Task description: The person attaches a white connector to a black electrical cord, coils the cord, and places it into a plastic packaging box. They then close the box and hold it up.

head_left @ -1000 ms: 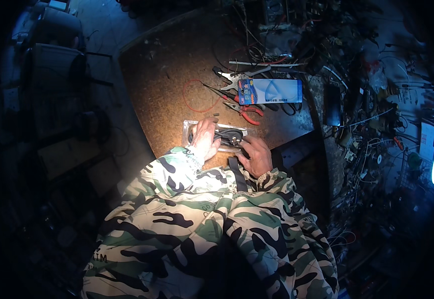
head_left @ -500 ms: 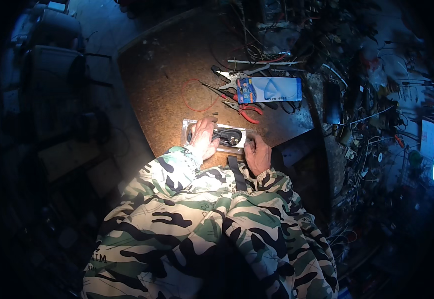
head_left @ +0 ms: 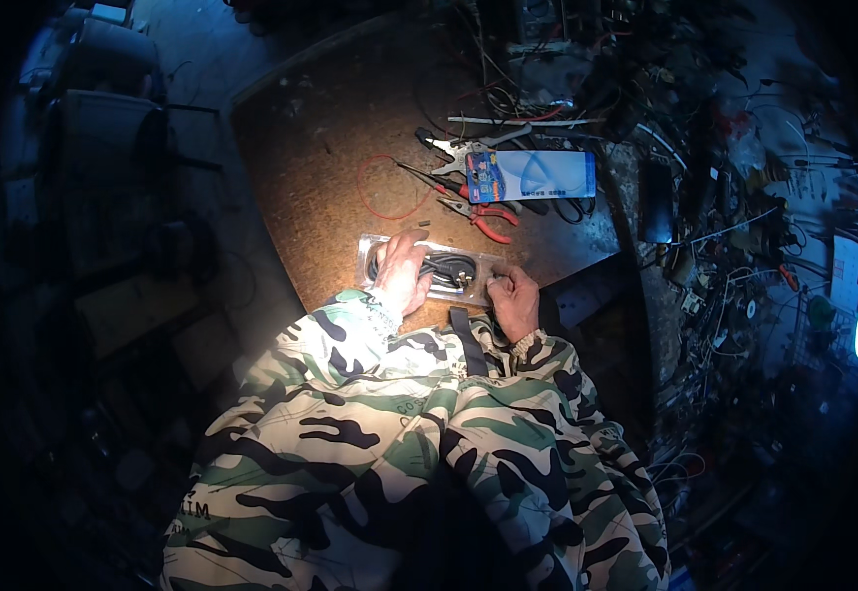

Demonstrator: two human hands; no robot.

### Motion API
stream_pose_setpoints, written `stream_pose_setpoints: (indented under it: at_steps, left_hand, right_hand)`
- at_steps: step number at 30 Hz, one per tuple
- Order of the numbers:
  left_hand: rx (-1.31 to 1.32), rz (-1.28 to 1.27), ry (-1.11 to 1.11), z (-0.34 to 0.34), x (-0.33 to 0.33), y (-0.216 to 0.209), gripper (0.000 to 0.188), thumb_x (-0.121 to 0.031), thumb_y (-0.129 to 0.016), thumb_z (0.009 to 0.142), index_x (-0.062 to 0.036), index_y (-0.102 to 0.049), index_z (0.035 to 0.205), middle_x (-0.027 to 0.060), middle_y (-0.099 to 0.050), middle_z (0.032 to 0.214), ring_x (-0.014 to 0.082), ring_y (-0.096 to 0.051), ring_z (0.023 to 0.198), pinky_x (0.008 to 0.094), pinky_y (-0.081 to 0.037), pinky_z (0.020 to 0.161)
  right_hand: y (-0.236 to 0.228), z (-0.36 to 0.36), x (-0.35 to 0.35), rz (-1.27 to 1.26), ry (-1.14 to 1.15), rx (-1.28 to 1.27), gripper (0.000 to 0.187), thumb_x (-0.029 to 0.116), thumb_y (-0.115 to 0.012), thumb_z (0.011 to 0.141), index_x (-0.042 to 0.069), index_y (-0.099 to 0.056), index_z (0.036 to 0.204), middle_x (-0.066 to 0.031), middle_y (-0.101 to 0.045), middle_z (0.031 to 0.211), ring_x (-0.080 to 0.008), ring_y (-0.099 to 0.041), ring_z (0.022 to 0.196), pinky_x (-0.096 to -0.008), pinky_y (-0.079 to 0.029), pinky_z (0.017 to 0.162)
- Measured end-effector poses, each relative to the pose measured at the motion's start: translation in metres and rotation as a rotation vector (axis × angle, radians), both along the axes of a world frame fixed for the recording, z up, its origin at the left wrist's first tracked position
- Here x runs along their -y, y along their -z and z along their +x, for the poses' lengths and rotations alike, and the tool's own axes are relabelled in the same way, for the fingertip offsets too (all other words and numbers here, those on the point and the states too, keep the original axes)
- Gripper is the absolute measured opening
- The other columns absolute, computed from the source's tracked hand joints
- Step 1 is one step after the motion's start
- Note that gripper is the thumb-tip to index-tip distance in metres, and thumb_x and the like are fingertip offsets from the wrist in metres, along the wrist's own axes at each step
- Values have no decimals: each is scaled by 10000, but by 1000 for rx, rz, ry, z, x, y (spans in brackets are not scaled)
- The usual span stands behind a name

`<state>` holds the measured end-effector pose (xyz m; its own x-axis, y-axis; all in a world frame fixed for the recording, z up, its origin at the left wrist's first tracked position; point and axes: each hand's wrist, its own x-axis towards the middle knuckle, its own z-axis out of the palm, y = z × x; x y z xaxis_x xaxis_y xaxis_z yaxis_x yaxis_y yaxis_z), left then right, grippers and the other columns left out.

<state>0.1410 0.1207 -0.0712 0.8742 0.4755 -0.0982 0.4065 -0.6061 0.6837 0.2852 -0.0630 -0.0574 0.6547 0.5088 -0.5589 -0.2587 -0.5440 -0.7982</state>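
A shallow clear plastic package (head_left: 446, 294) lies near the table's front edge, with a coiled black cable (head_left: 448, 266) inside. Small metal-coloured parts, perhaps plug ends, show at the coil's right side. My left hand (head_left: 402, 274) lies over the package's left part, its fingers bent over the far rim and holding it down; it hides some of the cable. At the right end, my right hand (head_left: 514, 300) is closed, thumb and forefinger pinched at the package's edge. What exactly lies between those fingertips is too small to tell.
Beyond the package lie red-handled pliers (head_left: 491, 219), another plier-like tool (head_left: 448, 150), a blue-and-white packet (head_left: 532, 176) and a thin red wire loop (head_left: 362, 187). Tangled wires and parts (head_left: 714, 276) crowd the right. A dark chair (head_left: 109, 128) stands at the far left.
My right hand has shifted slightly right and turned a little. The package's right end now shows as see-through, where a pale edge was before. My left hand stays nearly in place.
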Motion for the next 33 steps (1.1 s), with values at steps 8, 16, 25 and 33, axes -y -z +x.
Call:
stream_pose_setpoints:
  at_steps: [8, 16, 25, 33]
  left_hand:
    - [37, 91, 54, -7, 0, 8, 529, -64, -819, 690, -22, -653, 1190, 191, -554, 1421, 395, -473, 1373, 498, -379, 1117]
    - [99, -91, 162, -16, -18, 11, 577, -112, -802, 730, -32, -617, 1271, 204, -551, 1431, 418, -462, 1378, 511, -390, 1129]
    - [90, -164, 196, -23, -29, 10, 512, -141, -840, 744, -23, -692, 1220, 187, -551, 1445, 399, -458, 1394, 485, -399, 1148]
    - [23, -63, 128, -14, -18, 1, 564, -133, -888, 650, -34, -669, 1159, 168, -573, 1375, 386, -482, 1349, 479, -424, 1115]
  right_hand:
    - [-36, 0, -23, 135, -532, 718, 571, 134, -822, 765, 11, -627, 1287, -214, -617, 1234, -404, -593, 1132, -469, -503, 947]
    - [-13, -3, -24, 79, -615, 673, 395, 93, -797, 770, 1, -716, 1146, -173, -645, 1176, -380, -593, 1113, -449, -499, 949]
    - [-12, 0, -29, 47, -676, 641, 357, 95, -805, 765, 4, -730, 1103, -162, -641, 1137, -382, -590, 1075, -462, -496, 927]
    - [-18, -4, -31, 134, -651, 714, 325, 99, -781, 770, -15, -705, 1064, -192, -648, 1064, -398, -605, 1043, -481, -505, 899]
